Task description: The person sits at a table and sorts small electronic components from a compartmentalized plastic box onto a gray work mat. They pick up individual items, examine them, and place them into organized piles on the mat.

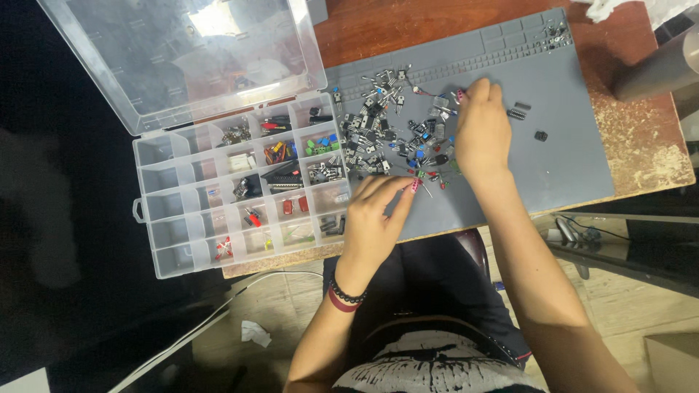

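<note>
A heap of small electronic parts (386,135), black, blue, red and green, lies on a grey work mat (561,156). My left hand (375,218) rests at the mat's near edge beside the heap, fingers curled toward the parts; whether it pinches one I cannot tell. My right hand (480,131) lies on the mat at the heap's right side, fingertips reaching in among the parts at the far end. A clear plastic compartment box (156,178) stands open to the left, several cells holding sorted parts.
The box's clear lid (182,58) lies back at the far left. Two loose black parts (526,116) sit right of my right hand. The wooden table (641,138) shows worn patches at the right. A white cable (218,309) runs across the floor below.
</note>
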